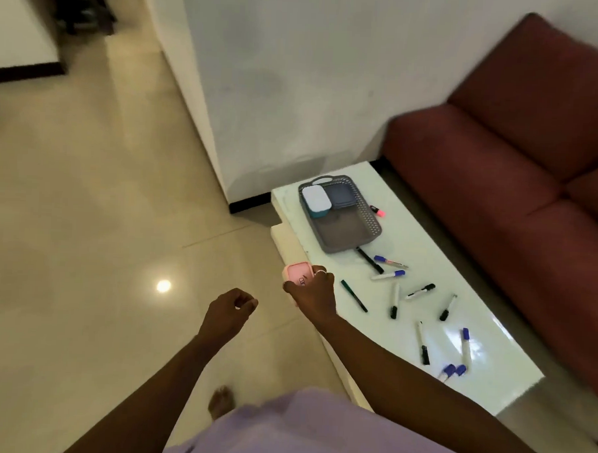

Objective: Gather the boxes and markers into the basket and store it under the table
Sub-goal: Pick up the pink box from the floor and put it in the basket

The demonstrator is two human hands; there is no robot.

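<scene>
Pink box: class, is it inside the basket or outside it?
Outside. The right hand holds the pink box at the edge of the table, apart from the grey basket.

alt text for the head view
The right hand grips a pink box at the edge of a white table. On it, a grey basket holds a pale box and a dark box; markers lie scattered. The left hand is empty.
</scene>
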